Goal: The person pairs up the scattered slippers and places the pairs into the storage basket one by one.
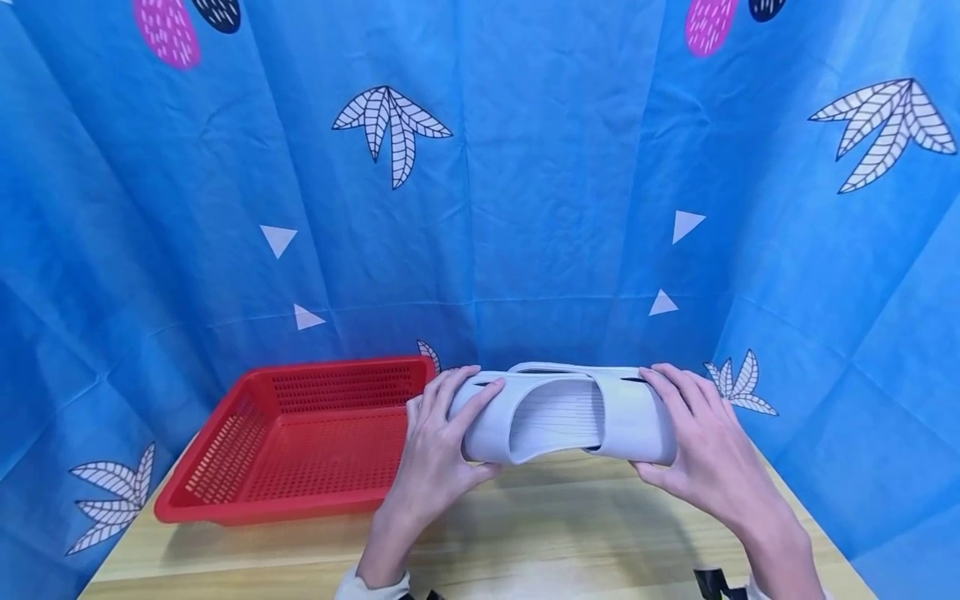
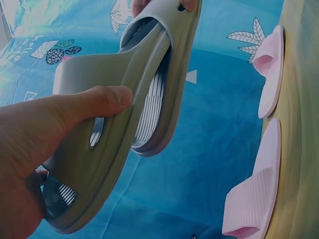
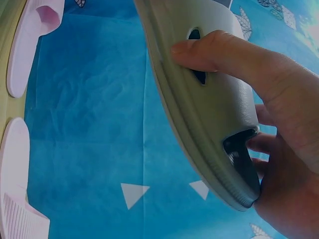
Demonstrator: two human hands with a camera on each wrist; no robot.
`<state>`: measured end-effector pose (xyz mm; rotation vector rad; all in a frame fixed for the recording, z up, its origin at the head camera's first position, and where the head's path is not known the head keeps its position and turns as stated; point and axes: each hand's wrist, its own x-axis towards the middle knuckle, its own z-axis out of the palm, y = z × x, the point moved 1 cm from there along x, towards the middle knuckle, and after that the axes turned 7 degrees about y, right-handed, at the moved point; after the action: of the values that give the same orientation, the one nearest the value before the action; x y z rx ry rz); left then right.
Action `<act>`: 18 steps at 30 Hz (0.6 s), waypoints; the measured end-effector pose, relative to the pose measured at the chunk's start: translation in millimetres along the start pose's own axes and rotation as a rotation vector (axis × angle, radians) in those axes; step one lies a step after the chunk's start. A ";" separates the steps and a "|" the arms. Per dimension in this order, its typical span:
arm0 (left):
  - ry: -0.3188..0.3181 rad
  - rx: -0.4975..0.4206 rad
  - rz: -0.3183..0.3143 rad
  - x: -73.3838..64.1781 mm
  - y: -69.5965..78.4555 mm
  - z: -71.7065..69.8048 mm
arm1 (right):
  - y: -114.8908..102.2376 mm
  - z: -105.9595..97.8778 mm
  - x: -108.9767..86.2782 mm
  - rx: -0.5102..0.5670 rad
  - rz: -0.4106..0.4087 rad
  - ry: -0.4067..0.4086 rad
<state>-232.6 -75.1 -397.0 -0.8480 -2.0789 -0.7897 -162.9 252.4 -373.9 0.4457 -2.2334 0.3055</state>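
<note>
Only the head view shows the red basket [image 1: 285, 508]. It sits on the wooden desk [image 1: 540, 542], at the lower left of the frame, and it is full of little holes. Only the 2 wrist views show the 2 pink slippers. In the left wrist view, 1 pink slipper [image 2: 270, 94] is at the upper right and the other pink slipper [image 2: 249, 199] is at the lower right. In the right wrist view, the same pair is along the left edge. The wrist views also show small slots in the sides of the grey slippers up close. A blue cloth [image 1: 555, 208] with white leaves hangs behind it all.

Both hands reach up from the bottom of the head view. The left hand [image 1: 435, 446] is a bit left of the right hand [image 1: 708, 446], and the palms face each other. The fingers go over the top and the thumbs are underneath. Each hand grips a slipper.

The 2 grey slippers are between the hands, up over the desk, at the lower middle of the frame. The left grey slipper [image 1: 491, 417] is in the left hand, and the right grey slipper [image 1: 637, 417] is in the right hand. They overlap in the middle.
</note>
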 end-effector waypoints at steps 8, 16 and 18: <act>-0.003 -0.029 -0.028 0.3 -3.0 -0.9 | -3.3 2.2 2.1 -0.024 0.006 -0.041; -0.010 -0.039 -0.029 0.0 -4.0 0.7 | -2.3 5.1 2.1 -0.041 0.015 -0.060; -0.020 -0.030 -0.023 0.2 -3.7 1.0 | -1.1 4.8 2.2 -0.036 0.013 -0.055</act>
<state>-236.0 -76.5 -398.3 -0.8528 -2.1027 -0.8301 -167.2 249.2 -375.2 0.4253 -2.2924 0.2625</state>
